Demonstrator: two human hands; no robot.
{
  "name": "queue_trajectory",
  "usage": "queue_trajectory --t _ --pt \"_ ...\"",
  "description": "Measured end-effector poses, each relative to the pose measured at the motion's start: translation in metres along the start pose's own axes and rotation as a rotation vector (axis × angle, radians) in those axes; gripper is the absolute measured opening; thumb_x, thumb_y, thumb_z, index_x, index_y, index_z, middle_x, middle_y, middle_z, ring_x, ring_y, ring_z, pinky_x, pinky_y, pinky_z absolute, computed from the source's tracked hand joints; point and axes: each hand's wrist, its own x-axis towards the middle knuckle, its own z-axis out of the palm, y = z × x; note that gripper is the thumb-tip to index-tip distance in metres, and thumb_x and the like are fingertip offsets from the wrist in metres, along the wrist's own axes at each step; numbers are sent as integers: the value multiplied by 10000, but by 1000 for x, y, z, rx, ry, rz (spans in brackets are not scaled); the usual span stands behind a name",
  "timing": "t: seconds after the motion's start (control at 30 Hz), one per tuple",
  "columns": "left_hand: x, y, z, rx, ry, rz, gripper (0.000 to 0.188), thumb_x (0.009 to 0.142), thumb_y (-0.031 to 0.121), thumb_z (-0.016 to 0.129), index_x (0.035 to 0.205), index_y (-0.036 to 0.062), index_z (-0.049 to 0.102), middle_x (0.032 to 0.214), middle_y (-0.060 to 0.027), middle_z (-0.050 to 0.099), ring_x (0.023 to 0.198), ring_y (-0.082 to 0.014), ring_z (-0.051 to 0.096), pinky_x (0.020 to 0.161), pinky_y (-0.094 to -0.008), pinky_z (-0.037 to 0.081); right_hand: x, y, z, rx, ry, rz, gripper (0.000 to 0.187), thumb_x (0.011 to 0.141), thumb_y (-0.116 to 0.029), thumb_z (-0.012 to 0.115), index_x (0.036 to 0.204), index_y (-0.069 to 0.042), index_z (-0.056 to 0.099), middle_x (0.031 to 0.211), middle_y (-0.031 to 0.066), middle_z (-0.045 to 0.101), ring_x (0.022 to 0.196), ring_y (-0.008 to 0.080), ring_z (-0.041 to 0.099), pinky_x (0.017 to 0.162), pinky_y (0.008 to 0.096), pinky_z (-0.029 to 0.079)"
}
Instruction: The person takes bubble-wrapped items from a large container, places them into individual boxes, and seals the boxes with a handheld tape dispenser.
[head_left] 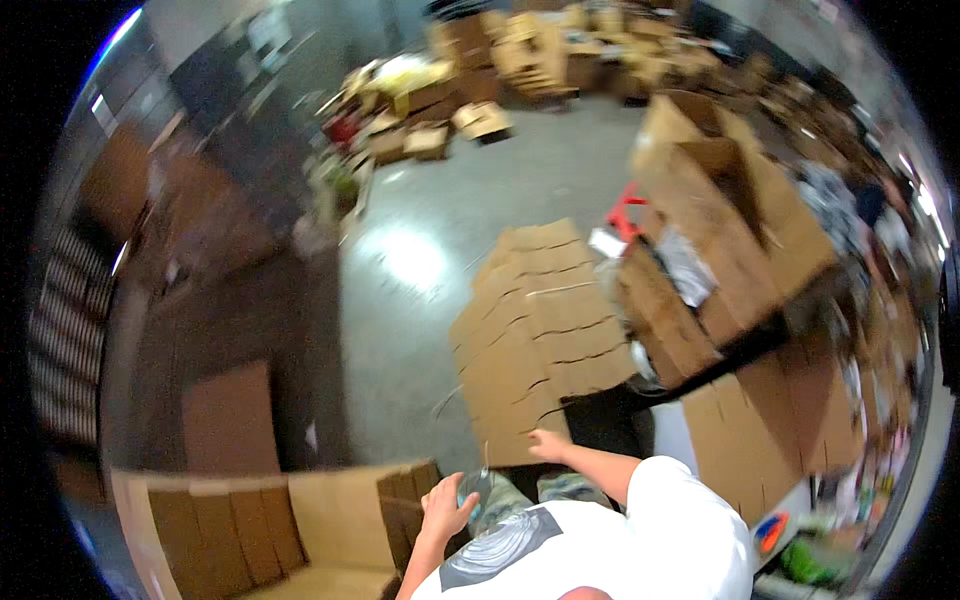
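Note:
My left hand [447,507] is in front of my body, its fingers curled round something small with a teal patch, mostly hidden and too blurred to name. The open cardboard box [340,500] stands just left of it. My right hand [549,446] reaches over the near end of a layered row of flat brown cardboard pieces [540,320], fingers drawn together. Whether it grips anything is not visible. Several dark slits or edges cross these pieces, and a thin pale strip [572,291] lies on top.
Right of the pieces stands a large open carton [740,230], with a red tool-like object [627,212] beside it. More cardboard sheets [760,430] lie at my right. Piled boxes [520,50] fill the back. A brown board [230,420] lies at left.

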Motion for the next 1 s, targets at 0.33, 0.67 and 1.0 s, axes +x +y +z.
queue_trajectory --t 0.33,0.67,1.0 --pt "140 217 52 483 -100 701 556 796 373 614 1250 118 419 1193 -138 506 1071 -345 501 859 -476 399 -269 244 -149 1608 787 369 331 813 -291 621 1030 -45 574 928 83 626 802 197 596 702 346 476" --pt "104 482 198 369 -472 1227 527 819 334 603 1245 67 444 1206 -183 499 1105 -369 474 916 -435 401 -554 433 -314 2047 1554 -1130 296 893 -337 507 1100 -139 585 967 86 655 740 183 606 685 336 487" --pt "198 638 128 448 95 1372 455 732 261 697 1134 108 548 1233 -102 489 1186 -303 400 984 -506 257 -536 459 -353 1965 1688 -1359 282 847 -362 565 1053 -169 565 995 100 652 752 220 607 655 369 481"
